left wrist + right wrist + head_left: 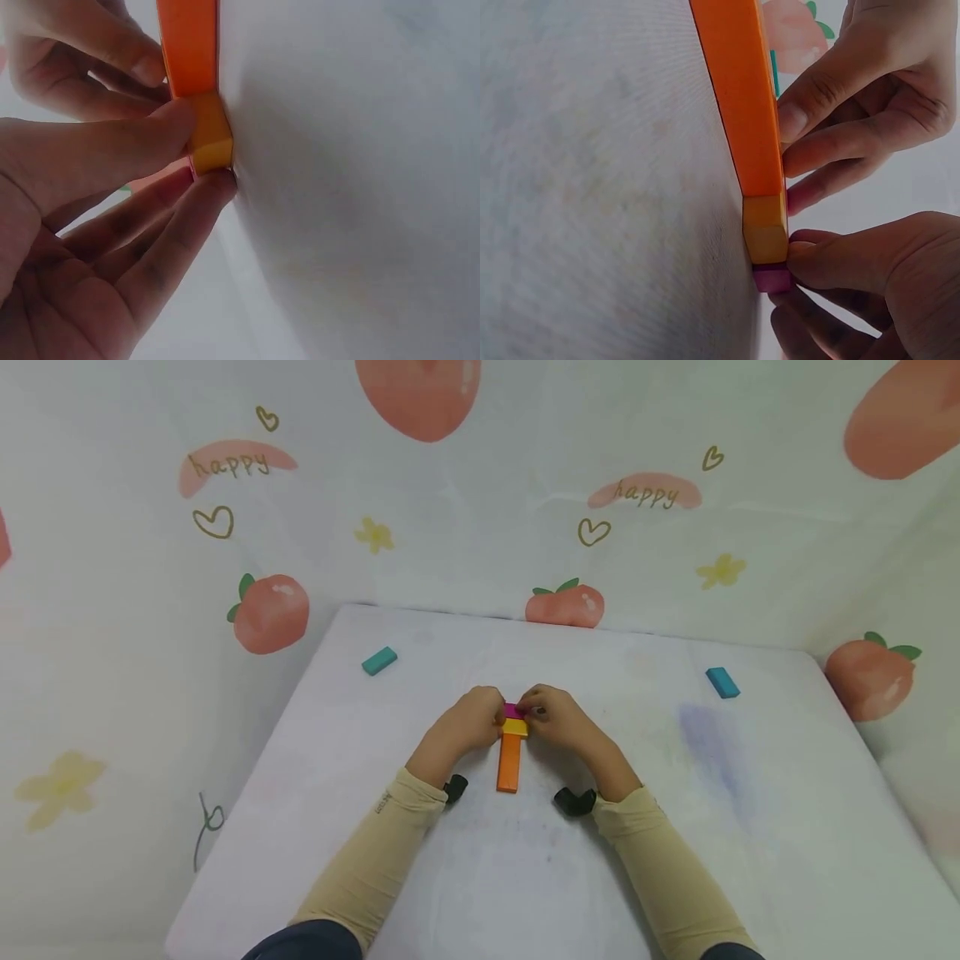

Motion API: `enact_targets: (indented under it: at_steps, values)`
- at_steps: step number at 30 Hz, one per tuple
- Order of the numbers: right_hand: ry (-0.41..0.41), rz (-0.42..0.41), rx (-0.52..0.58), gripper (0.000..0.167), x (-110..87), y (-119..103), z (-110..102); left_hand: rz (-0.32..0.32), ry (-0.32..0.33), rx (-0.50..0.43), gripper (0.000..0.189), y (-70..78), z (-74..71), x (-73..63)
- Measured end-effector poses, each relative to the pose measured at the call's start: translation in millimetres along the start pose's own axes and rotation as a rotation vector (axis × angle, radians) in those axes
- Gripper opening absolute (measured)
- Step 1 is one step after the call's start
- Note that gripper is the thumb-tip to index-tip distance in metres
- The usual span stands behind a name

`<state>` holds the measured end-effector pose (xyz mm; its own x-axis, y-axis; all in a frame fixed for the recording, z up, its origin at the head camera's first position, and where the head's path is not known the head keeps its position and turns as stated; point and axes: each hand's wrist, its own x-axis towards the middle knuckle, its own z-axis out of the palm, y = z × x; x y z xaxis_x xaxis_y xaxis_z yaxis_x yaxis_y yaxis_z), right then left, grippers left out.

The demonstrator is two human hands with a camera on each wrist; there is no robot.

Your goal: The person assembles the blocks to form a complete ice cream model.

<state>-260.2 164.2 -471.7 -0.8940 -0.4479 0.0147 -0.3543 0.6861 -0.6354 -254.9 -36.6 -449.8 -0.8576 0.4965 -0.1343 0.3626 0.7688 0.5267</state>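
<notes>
An orange block lies lengthwise on the white table, with a yellow block across its far end. Against the yellow block's far side lies a magenta block. My left hand is at the left end of these two; its thumb touches the yellow block and its fingers curl around the magenta end, mostly hidden in the left wrist view. At the other end, my right hand pinches the magenta block between thumb and fingers, the thumb close to the yellow block.
A teal block lies at the table's back left and a blue block at the back right. Behind the table hangs a white cloth printed with peaches. Black wrist cameras sit below the wrists.
</notes>
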Motion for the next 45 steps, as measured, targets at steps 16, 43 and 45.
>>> enact_targets:
  at_steps: [16, 43, 45]
  values:
    - [-0.008, -0.005, -0.001, 0.022, -4.2, -1.6, -8.5, -0.024, -0.012, -0.002, 0.009, 2.8, 2.1, -2.4]
    - [0.523, 0.313, 0.033, 0.04, -80.5, 87.0, -126.7, -0.033, -0.024, 0.009, 0.013, 7.4, 0.3, -3.4]
    - [0.547, 0.367, 0.032, 0.043, -88.5, 93.3, -133.1, -0.034, -0.028, 0.012, 0.013, 8.1, -0.1, -4.0]
